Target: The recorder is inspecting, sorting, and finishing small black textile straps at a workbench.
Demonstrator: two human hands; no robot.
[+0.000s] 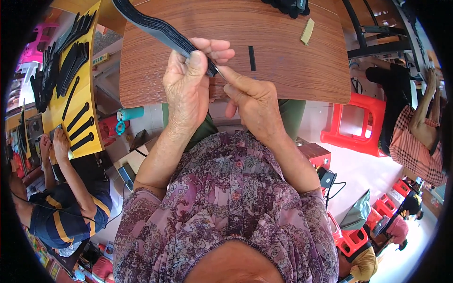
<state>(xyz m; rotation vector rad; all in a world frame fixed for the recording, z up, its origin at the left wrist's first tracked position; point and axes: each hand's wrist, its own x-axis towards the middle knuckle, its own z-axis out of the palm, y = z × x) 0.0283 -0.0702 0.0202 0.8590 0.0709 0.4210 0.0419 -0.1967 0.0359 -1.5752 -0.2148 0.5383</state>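
Observation:
My left hand (186, 92) is closed round the near end of a long black strap (153, 30) with stitched lines and a grey side. The strap curves away to the far left over the brown wooden table. Close against that end, my right hand (257, 101) is pinched, thumb and index finger together. Something thin and shiny shows at its fingertips and touches the strap, too small to name. A short, narrow black strip (252, 58) lies on the table just beyond my right hand.
On the wooden table (292, 75) a small beige block (307, 31) and a black bundle (290, 6) lie far right. At left, a co-worker handles pieces at a yellow table (89, 120) with several black straps. A red stool (351, 125) stands right, a turquoise bottle (131, 113) left.

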